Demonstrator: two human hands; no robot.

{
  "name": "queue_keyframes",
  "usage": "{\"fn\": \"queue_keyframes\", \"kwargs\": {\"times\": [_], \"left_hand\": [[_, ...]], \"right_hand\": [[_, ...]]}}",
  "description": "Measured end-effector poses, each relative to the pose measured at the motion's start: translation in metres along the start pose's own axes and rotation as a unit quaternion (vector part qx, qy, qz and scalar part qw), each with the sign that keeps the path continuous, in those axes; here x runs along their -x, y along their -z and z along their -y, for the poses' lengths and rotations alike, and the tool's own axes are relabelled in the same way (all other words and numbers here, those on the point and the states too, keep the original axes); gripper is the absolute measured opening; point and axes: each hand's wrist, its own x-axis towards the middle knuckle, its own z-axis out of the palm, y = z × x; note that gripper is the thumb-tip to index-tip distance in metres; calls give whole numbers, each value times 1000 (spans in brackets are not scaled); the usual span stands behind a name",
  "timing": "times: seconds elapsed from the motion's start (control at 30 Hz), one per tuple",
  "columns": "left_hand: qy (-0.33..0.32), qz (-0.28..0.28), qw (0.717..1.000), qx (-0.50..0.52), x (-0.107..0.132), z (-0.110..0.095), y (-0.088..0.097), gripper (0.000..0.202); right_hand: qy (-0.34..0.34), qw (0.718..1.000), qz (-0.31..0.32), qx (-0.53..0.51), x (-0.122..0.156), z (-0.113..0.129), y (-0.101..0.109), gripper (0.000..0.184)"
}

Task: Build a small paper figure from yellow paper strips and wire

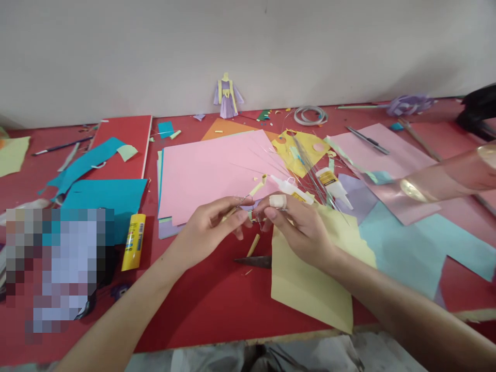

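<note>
My left hand (211,225) is pinched around a thin wire piece with a pale yellow paper strip (257,187) sticking up beyond its fingertips. Close beside it, my right hand (304,230), with a white wrap (277,201) on one finger, is closed on the thin wire (260,223) between the hands. Where the wire and strip join is too small to make out. Below the fingers lie a small yellow paper roll (253,245) and a dark pointed blade (256,262), partly covered by a pale yellow sheet (310,294).
Pink sheets (213,170) lie behind my hands. Glue bottles (333,186) and loose wires (306,155) are right of them. A yellow glue stick (134,243) lies left. At the wall stands a purple paper figure (228,98). A shiny clear tube (445,178) reaches in from the right.
</note>
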Motion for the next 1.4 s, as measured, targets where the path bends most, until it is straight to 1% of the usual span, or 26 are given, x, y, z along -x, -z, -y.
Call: {"fn": "queue_keyframes", "kwargs": {"times": [0.07, 0.2, 0.33, 0.4, 0.5, 0.53, 0.63, 0.73, 0.83, 0.9, 0.97, 1.03, 1.1, 1.13, 1.2, 1.23, 1.27, 1.3, 1.33, 1.4], "left_hand": [[0, 0, 999, 40, -1, 1, 0, 25], [9, -18, 998, 58, -3, 6, 1, 26], [18, -19, 997, 77, -4, 8, 2, 26], [23, -17, 997, 76, -4, 7, 3, 26], [28, 4, 998, 50, -4, 4, 3, 27], [28, 19, 999, 39, -4, 3, 3, 28], [30, 73, 997, 12, -2, 2, 2, 31], [30, 92, 995, 3, -2, 3, 1, 34], [28, 86, 996, 1, -2, 3, 2, 32], [24, 70, 997, 17, -2, 2, 3, 29], [13, 34, 997, 63, -2, 2, 5, 25], [-11, -15, 991, 131, -3, 2, 7, 22], [-30, -55, 980, 188, -3, 3, 9, 21], [-32, -67, 976, 205, -4, 3, 10, 20], [-23, -76, 972, 219, -4, 4, 11, 19], [-16, -75, 972, 220, -4, 5, 11, 19], [-10, -73, 973, 220, -5, 5, 10, 20], [-6, -70, 973, 219, -5, 5, 10, 21], [-3, -66, 974, 217, -5, 5, 9, 21], [-1, -61, 975, 212, -5, 5, 9, 22]], "right_hand": [[-17, 1000, 4, -21, -2, 0, -1, 18], [-39, 998, 5, -44, -2, 1, -3, 11], [-89, 993, -35, -73, 0, 0, -3, 16], [-87, 991, -59, -88, 0, -1, -3, 21], [-65, 990, -77, -102, -1, -1, -3, 27], [-62, 990, -78, -100, -2, -1, -2, 25], [-59, 993, -84, -59, -3, -1, -1, 12], [-48, 994, -93, -26, -3, -2, -1, 13], [-51, 994, -86, -37, -3, -1, -1, 13], [-67, 992, -84, -67, -3, -1, -1, 16], [-87, 985, -87, -117, -4, 0, -1, 21], [-105, 975, -83, -179, -6, 0, 0, 28], [-116, 969, -60, -212, -7, 0, 1, 35], [-112, 973, -39, -197, -8, 1, 2, 33], [-69, 992, 34, -105, -8, 2, 5, 22], [-24, 995, 85, -41, -8, 3, 6, 16], [32, 989, 143, 19, -8, 4, 7, 14], [87, 974, 198, 66, -8, 4, 7, 16], [136, 956, 236, 106, -8, 4, 7, 17], [196, 926, 275, 168, -7, 3, 8, 19]]}}
